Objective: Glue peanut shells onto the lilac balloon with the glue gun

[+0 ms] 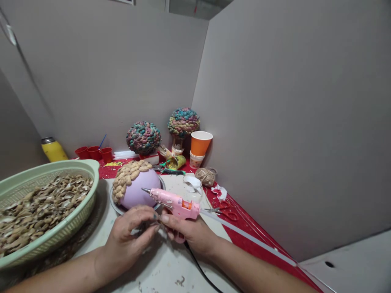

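In my right hand (192,232) is a pink hot glue gun (172,202), its metal nozzle pointing left towards a lilac balloon (139,189). A long glue stick (247,235) runs out of its back. My left hand (131,230) is closed in a pinch, with its fingertips touching or nearly touching the right thumb; whatever lies between them is too small to make out. Peanut shells (126,176) cover the balloon's top and left side. The balloon rests in a shallow metal bowl (113,199), partly hidden behind it.
At left stands a green basket (95,173) of shells. Behind are two colourful shell-covered balls (143,137), red cups (94,152), a yellow bottle (55,150), and an orange paper cup (200,143). Twine (205,176) and scissors (224,211) lie right. The black cord (200,268) trails forward.
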`<state>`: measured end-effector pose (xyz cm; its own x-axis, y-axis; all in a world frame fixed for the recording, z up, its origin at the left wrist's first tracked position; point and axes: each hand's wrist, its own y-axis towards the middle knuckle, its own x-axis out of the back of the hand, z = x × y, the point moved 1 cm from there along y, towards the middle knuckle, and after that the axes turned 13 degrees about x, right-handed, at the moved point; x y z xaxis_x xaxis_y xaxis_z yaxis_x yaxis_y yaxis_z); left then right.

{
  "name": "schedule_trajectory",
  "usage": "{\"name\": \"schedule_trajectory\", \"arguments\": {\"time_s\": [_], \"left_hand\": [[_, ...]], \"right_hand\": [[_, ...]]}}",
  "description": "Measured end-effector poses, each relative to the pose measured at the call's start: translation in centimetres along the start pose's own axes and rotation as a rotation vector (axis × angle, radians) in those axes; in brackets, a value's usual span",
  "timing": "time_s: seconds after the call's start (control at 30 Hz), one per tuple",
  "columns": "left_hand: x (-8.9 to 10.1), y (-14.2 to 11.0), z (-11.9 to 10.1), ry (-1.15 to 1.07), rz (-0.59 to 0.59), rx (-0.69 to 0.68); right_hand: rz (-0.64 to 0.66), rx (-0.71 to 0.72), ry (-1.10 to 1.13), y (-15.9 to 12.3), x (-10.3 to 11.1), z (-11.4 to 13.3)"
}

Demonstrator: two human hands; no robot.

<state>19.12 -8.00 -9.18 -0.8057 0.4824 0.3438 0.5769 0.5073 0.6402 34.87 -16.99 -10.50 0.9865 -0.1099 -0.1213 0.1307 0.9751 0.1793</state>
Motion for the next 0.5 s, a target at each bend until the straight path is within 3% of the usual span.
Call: {"name": "schedule_trajectory", "arguments": {"time_s": [0.3, 0.5], "left_hand": [[-0.2, -0.5, -0.7, 0.086, 0.055, 0.063], [-0.7, -1.5, 0.7, 0.101, 0.311, 0.092]], "right_hand": [[-0.005, 0.069, -0.069, -0.3, 0.0, 0.1], [-0.226, 0.139, -0.14, -0.5, 1.0, 0.5]]}}
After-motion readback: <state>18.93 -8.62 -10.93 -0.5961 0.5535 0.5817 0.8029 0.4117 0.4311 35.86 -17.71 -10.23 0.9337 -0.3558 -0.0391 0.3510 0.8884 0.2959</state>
